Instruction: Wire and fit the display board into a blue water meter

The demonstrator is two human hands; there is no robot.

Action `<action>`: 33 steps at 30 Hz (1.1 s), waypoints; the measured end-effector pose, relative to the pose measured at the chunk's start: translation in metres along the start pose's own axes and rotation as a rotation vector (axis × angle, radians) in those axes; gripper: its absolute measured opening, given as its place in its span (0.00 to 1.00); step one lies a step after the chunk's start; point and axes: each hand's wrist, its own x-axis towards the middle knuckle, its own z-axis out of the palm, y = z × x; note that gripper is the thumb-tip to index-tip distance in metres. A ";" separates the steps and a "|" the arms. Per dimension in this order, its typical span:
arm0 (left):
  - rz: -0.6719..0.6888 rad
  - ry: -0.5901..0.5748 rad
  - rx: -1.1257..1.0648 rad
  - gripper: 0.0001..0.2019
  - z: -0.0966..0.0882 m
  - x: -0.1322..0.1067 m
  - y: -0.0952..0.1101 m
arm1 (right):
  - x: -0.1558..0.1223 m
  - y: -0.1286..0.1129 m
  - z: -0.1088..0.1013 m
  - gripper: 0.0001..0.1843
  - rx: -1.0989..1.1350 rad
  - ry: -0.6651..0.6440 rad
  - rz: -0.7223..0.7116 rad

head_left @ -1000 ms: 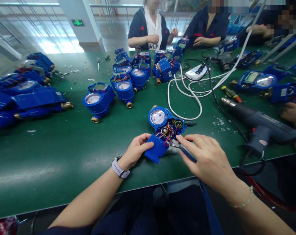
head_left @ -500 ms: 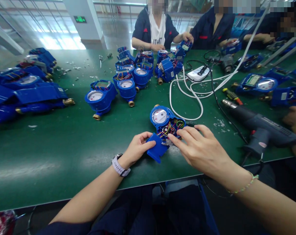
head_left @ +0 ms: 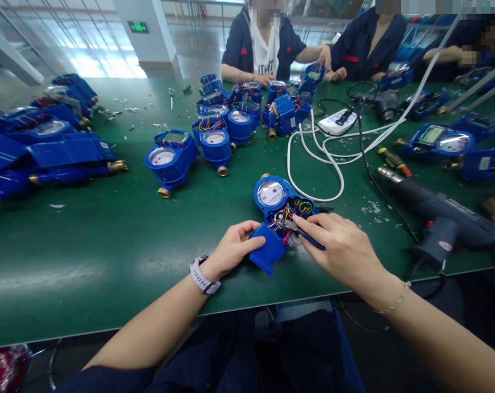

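Observation:
An opened blue water meter [head_left: 272, 195] lies on the green table [head_left: 108, 245] in front of me, its dial up and coloured wires showing in the open compartment. My left hand [head_left: 234, 249] grips the meter's blue cover [head_left: 268, 251] at its near end. My right hand [head_left: 340, 251] is closed round blue-handled cutters [head_left: 299, 231], whose metal tip sits among the wires.
Several blue meters [head_left: 214, 143] stand in the middle and more are piled at the left [head_left: 38, 147]. A heat gun [head_left: 439, 210] lies to the right, with white cable loops [head_left: 316, 164] and a black cord behind the meter. Other people work across the table and at the right edge.
My right hand has shifted slightly over the open compartment, and the cutters' tip now shows among the wires. My left hand has stayed on the cover.

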 end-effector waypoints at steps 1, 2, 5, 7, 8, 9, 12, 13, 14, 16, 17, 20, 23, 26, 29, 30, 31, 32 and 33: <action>-0.004 -0.007 -0.002 0.18 0.000 0.000 0.000 | 0.000 0.001 0.000 0.16 0.018 -0.006 0.000; -0.001 -0.005 0.000 0.18 0.000 0.000 -0.001 | 0.000 0.002 -0.001 0.17 0.026 -0.016 -0.015; 0.001 -0.005 0.019 0.18 -0.001 -0.001 -0.002 | 0.000 0.005 -0.006 0.18 0.000 -0.031 -0.101; -0.001 -0.013 0.027 0.18 -0.002 0.000 -0.002 | 0.001 0.006 -0.010 0.18 -0.053 -0.009 -0.143; -0.002 -0.019 0.030 0.18 -0.003 0.000 -0.002 | 0.001 0.006 -0.012 0.18 -0.076 -0.001 -0.163; -0.001 -0.027 0.034 0.17 -0.003 0.000 -0.002 | 0.002 0.006 -0.013 0.18 -0.095 0.006 -0.181; 0.010 -0.036 0.042 0.17 -0.003 0.000 -0.002 | 0.003 0.006 -0.014 0.17 -0.123 0.022 -0.227; 0.015 -0.039 0.044 0.17 -0.003 0.000 -0.002 | 0.004 0.006 -0.014 0.16 -0.126 0.027 -0.234; 0.019 -0.040 0.044 0.17 -0.003 0.001 -0.002 | 0.004 0.006 -0.014 0.16 -0.129 0.031 -0.239; 0.021 -0.049 0.045 0.17 -0.004 0.001 -0.002 | 0.004 0.007 -0.013 0.15 -0.135 0.037 -0.239; 0.018 -0.056 0.046 0.17 -0.004 0.001 -0.002 | 0.004 0.008 -0.012 0.15 -0.138 0.039 -0.237; 0.010 -0.063 0.040 0.17 -0.004 0.001 -0.002 | 0.004 0.008 -0.011 0.16 -0.136 0.047 -0.235; 0.023 -0.056 0.044 0.17 -0.003 0.001 -0.003 | 0.003 0.007 -0.009 0.15 -0.124 0.053 -0.230; 0.042 -0.048 0.060 0.17 -0.005 0.002 -0.004 | 0.002 0.005 -0.007 0.16 -0.108 0.043 -0.206; 0.047 -0.049 0.063 0.17 -0.006 0.003 -0.006 | -0.001 0.005 -0.004 0.17 -0.071 0.016 -0.176; 0.047 -0.049 0.064 0.17 -0.006 0.003 -0.006 | -0.002 0.005 -0.003 0.17 -0.054 0.004 -0.166; 0.047 -0.049 0.066 0.17 -0.006 0.003 -0.006 | -0.003 0.005 -0.002 0.18 -0.036 -0.008 -0.156; 0.049 -0.048 0.069 0.17 -0.007 0.004 -0.005 | -0.004 0.006 -0.001 0.18 -0.019 -0.017 -0.148; 0.050 -0.047 0.071 0.17 -0.007 0.004 -0.005 | -0.005 0.006 0.000 0.19 -0.004 -0.024 -0.141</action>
